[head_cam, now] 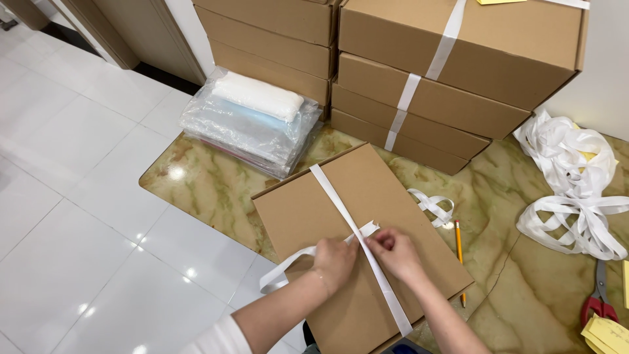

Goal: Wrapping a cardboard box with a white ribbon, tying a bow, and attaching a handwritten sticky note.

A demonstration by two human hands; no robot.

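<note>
A flat cardboard box (347, 223) lies on the marbled green floor slab (524, 288), near the slab's left edge, with a white strap (341, 206) running lengthwise over its lid. The left hand (334, 261) and right hand (393, 252) meet at the middle of the lid, both closed, pinching the strap where a crossing strand meets it. A yellow pencil (458, 252) lies just beside the box's right edge. Red-handled scissors (597, 298) and a heap of loose strapping (576, 190) lie near the slab's right edge.
</note>
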